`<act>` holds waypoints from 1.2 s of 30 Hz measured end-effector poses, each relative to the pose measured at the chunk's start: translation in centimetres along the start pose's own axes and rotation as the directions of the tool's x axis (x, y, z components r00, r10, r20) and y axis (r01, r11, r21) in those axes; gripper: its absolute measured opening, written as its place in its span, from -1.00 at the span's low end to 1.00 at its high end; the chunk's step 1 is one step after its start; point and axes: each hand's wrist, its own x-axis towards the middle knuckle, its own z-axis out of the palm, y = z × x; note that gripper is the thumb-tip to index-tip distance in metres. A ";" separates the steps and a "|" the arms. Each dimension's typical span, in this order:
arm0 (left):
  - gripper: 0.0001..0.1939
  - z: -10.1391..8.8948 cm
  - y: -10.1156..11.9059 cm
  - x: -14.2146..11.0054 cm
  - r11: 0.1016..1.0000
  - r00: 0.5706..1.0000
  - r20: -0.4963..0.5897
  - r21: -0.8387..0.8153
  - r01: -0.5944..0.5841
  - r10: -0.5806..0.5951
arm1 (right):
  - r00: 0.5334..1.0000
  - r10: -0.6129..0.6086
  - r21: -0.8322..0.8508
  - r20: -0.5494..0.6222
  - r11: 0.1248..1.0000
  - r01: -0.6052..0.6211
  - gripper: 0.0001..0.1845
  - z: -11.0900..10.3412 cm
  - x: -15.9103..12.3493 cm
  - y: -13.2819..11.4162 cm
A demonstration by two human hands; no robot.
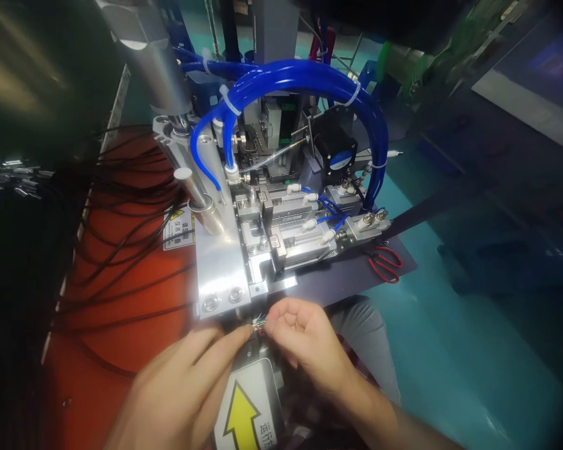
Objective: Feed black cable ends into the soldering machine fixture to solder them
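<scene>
My left hand (pixel 182 387) and my right hand (pixel 304 337) meet just below the front edge of a metal machine fixture (pixel 263 244). Both pinch the stripped end of a thin cable with coloured wires (pixel 259 324) between fingertips. The wire tips sit between the two hands, close to the fixture's front plate (pixel 220 275). Under my hands lies a label with a yellow arrow (pixel 241 415).
Blue air hoses (pixel 300 75) arch over the machine. Several black cables (pixel 122 250) lie across an orange surface (pixel 136 344) at left. Red-handled scissors (pixel 385 262) rest on the dark table corner at right. A teal floor (pixel 450 350) lies beyond.
</scene>
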 end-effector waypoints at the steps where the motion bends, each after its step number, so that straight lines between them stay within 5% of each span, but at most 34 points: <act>1: -0.65 0.0 0.0 0.0 1.000 1.000 0.001 -0.002 -0.002 0.002 | 1.000 0.004 -0.009 0.005 1.000 -0.003 -0.84 0.0 0.0 0.0; 26: -0.66 0.4 -0.2 -0.3 0.999 1.000 -0.021 0.039 0.022 -0.022 | 0.997 -0.075 -0.230 -0.030 0.971 0.066 -0.90 -0.3 -0.6 -0.6; 36: -0.66 0.1 0.1 0.0 0.999 0.999 -0.028 0.035 0.020 -0.019 | 0.937 -0.349 -0.478 0.005 0.822 0.309 -0.91 -0.3 -0.7 0.2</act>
